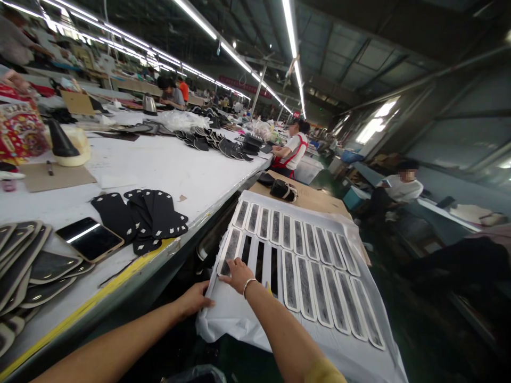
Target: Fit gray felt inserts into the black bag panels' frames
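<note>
A board wrapped in white sheeting (247, 314) lies tilted in front of me, with two rows of long, rounded strips on it, grey in the middle with pale rims. My left hand (197, 299) grips the board's near left edge, its fingers partly hidden there. On the leftmost front-row strip (230, 247) rests my right hand (239, 275), fingers apart and touching its lower end. Just right of that hand are several narrow black strips (273, 266) without pale rims. Further right, the front row continues with pale-rimmed strips (307, 287).
The white worktable (159, 165) on the left carries a phone (90, 239), black cut pieces (149, 213) and stacked pale-edged pieces (24, 260). Cardboard (311, 197) with a black item (283, 190) lies beyond the board. Co-workers stand or sit farther off.
</note>
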### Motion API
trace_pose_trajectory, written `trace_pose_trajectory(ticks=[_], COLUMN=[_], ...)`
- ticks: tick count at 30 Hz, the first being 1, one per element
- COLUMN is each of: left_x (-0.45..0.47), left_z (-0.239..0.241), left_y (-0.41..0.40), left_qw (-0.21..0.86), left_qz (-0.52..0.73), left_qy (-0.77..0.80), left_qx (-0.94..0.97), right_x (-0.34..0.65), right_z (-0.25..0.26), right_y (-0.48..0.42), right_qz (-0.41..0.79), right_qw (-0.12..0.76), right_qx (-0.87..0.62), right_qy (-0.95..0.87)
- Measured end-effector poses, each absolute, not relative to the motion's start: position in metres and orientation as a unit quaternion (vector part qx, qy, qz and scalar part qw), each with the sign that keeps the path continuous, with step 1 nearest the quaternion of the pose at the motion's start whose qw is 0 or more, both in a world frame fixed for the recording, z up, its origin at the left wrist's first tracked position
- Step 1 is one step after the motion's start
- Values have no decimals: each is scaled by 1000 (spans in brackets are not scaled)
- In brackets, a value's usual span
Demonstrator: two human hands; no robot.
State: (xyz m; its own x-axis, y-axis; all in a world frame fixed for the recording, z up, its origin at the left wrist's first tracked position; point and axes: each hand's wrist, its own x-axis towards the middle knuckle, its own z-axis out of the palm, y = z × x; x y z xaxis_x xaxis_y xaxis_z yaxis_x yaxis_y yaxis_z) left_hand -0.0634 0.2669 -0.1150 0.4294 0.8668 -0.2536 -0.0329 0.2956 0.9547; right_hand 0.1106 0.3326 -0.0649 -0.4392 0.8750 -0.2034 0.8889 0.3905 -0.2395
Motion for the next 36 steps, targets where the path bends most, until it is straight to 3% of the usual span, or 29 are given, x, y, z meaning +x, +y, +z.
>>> trace_pose_trajectory(ticks=[6,16,24,36], left_x=[-66,-59,-58,-56], left_z=[-111,-95,-103,-97], left_y=[271,274,268,271], left_qw=[682,680,676,695], left_qz=[338,354,347,356], left_qy=[428,460,492,460], left_qx=[486,448,425,422], right_x=[103,81,120,139], right_z=[-62,-56,-18,-15], right_y=[329,324,354,322], right_qz=[-102,-35,-22,-7], right_qw=[51,65,63,162], right_qx=[484,580,529,454], right_qy=[867,811,846,876])
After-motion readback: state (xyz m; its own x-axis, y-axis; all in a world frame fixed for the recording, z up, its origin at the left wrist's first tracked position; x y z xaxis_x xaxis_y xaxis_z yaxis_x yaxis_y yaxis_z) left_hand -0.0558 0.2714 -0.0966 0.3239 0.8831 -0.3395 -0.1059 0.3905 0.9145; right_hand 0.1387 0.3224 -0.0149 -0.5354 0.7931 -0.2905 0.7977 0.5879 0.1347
